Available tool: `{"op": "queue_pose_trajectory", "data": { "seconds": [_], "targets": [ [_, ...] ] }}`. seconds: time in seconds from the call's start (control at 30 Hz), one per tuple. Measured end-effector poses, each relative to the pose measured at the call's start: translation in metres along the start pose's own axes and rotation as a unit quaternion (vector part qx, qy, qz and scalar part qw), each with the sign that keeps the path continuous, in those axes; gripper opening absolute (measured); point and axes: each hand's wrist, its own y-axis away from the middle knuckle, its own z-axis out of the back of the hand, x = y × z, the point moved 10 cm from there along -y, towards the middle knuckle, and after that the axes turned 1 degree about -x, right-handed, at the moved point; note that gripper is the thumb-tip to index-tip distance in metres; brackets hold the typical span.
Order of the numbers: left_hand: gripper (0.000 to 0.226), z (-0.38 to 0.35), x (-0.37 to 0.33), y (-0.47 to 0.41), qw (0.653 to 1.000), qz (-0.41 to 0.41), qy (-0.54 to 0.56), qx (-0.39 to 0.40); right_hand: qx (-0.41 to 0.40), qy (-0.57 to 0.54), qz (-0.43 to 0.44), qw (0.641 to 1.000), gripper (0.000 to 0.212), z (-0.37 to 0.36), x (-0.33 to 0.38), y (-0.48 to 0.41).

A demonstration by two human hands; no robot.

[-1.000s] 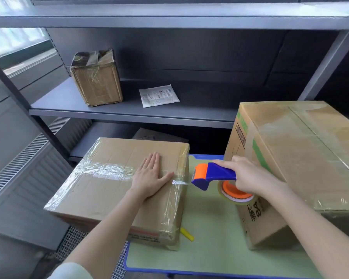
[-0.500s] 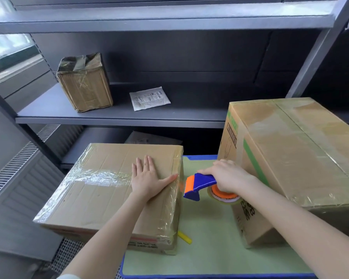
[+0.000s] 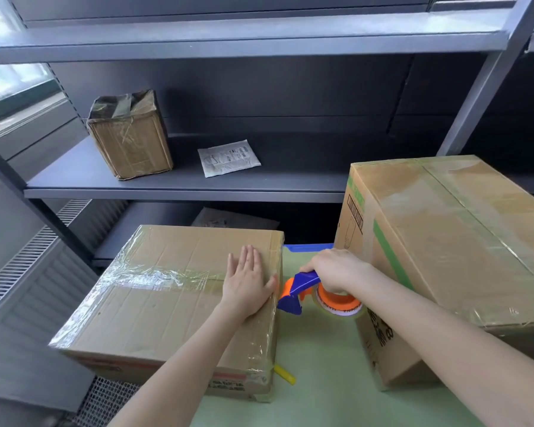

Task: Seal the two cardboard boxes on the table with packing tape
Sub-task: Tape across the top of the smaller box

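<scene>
A flat cardboard box (image 3: 154, 306) lies on the left of the green table (image 3: 321, 380), with a shiny strip of clear tape across its top. My left hand (image 3: 247, 283) lies flat on the box top near its right edge, fingers straight. My right hand (image 3: 333, 271) grips the blue handle of the blue and orange tape dispenser (image 3: 302, 291), whose head touches the box's right side just below the top edge. A taller cardboard box (image 3: 450, 251) stands at the right, wrapped in tape.
A dark metal shelf (image 3: 228, 186) behind the table carries a small taped box (image 3: 130, 137) and a white paper packet (image 3: 228, 157). A yellow strip (image 3: 284, 374) pokes out beside the left box's near corner. Floor grating shows at the lower left.
My right hand has brought the dispenser left and down against the left box's right side. The left hand stays pressed on the box top. The camera has shifted slightly.
</scene>
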Motion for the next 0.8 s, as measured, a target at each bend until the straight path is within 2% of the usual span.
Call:
{"op": "queue_pose_trajectory", "data": {
  "seconds": [0.1, 0.2, 0.4, 0.47, 0.6, 0.7, 0.73, 0.8],
  "targets": [
    [0.071, -0.002, -0.015, 0.001, 1.0, -0.029, -0.006, 0.006, 0.056, 0.1, -0.011, 0.993, 0.04, -0.022, -0.003, -0.002],
    [0.078, -0.005, -0.016, 0.003, 1.0, -0.002, -0.016, 0.02, 0.08, 0.052, -0.039, 0.995, 0.037, -0.031, -0.011, -0.002],
    [0.076, -0.011, -0.031, -0.001, 0.998, 0.022, -0.052, 0.023, -0.037, -0.012, -0.14, 0.989, 0.034, 0.005, -0.04, -0.001],
    [0.074, -0.01, -0.033, -0.003, 0.998, 0.022, -0.051, 0.017, -0.07, -0.051, -0.171, 0.981, 0.042, 0.014, -0.049, 0.005],
    [0.072, -0.011, -0.027, -0.003, 1.0, 0.007, 0.006, 0.003, -0.122, -0.079, -0.194, 0.97, 0.076, 0.025, -0.051, 0.008],
    [0.063, -0.008, -0.025, 0.0, 1.0, -0.012, 0.007, -0.011, -0.169, -0.084, -0.195, 0.962, 0.082, 0.036, -0.044, 0.009],
    [0.06, -0.007, -0.025, 0.001, 0.999, -0.027, 0.032, -0.011, -0.191, -0.082, -0.194, 0.959, 0.082, 0.042, -0.04, 0.01],
    [0.053, 0.002, -0.027, 0.005, 0.977, -0.073, 0.2, -0.005, -0.241, -0.088, -0.19, 0.948, 0.08, 0.054, -0.029, 0.013]
  ]
}}
